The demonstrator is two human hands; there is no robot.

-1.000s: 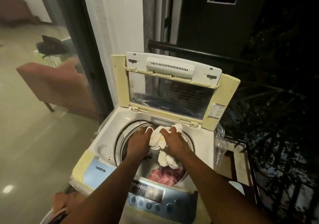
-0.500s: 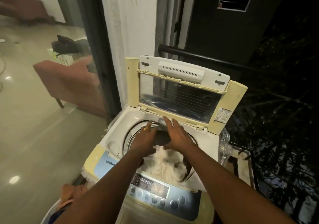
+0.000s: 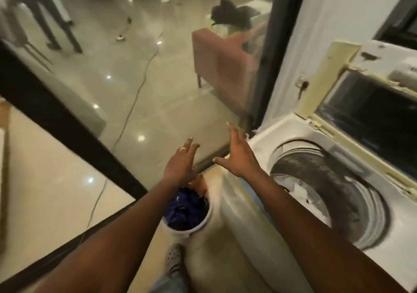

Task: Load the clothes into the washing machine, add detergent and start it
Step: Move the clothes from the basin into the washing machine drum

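Glossy beige floor [image 3: 171,103] fills the upper left and centre of the frame, seen through glass and dotted with small bright light reflections; a thin cable [image 3: 133,103] runs down it from upper centre toward lower left. Pinkish armchair [image 3: 216,66] at upper centre with a dark bundle [image 3: 230,15] on top (blurred, cannot tell what), dark furniture legs [image 3: 56,33] at upper left. Black frame bar [image 3: 56,121] cuts diagonally across the left, dark upright door frame [image 3: 266,66] right of centre, white wall [image 3: 327,21] at upper right.
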